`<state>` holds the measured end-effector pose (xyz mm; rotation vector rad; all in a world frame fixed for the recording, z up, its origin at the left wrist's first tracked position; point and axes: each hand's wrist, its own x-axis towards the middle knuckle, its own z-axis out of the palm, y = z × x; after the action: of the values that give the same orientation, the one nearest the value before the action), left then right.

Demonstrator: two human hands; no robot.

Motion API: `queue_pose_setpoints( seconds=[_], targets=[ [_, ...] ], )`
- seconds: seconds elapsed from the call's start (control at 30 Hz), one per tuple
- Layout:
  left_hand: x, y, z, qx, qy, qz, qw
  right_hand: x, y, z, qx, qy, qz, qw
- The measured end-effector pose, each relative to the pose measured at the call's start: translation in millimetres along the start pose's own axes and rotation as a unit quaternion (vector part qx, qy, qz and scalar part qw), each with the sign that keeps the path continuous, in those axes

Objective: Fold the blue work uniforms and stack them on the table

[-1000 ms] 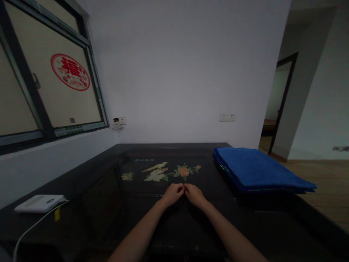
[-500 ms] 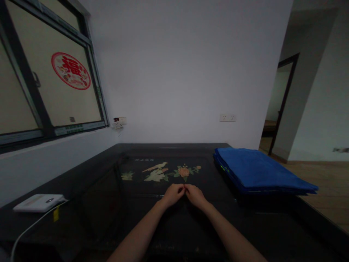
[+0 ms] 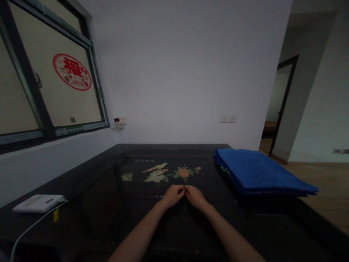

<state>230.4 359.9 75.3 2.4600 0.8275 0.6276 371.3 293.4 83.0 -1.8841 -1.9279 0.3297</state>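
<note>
My left hand (image 3: 173, 195) and my right hand (image 3: 195, 197) rest together on the glossy black table (image 3: 174, 233). Their curled fingers meet at the tips, and no object shows in either one. Just beyond them lies the table's inlaid picture of a pale bird (image 3: 156, 173) and an orange flower (image 3: 183, 172) with green leaves. Off to the right of my right hand is a stack of folded blue cloths (image 3: 261, 171). The undersides of both hands are hidden.
At the table's left side lies a white box-shaped device (image 3: 39, 203) with a white cable (image 3: 32, 225) running toward the near edge. A window (image 3: 71, 98) with a red round sticker is on the left. A white wall (image 3: 174, 72) with sockets stands behind the table.
The view has tilted very slightly, so everything sits a little lower. Both hands keep the same pose, and nothing on the table has moved.
</note>
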Motion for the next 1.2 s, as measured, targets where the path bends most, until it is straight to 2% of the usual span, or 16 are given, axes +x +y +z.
queue_pose_setpoints(
  seconds=[1.2],
  targets=[
    [-2.3, 3.9, -3.3, 0.024, -0.006, 0.000, 1.000, 3.2, 0.8, 0.4, 0.009, -0.013, 0.001, 1.000]
  ],
)
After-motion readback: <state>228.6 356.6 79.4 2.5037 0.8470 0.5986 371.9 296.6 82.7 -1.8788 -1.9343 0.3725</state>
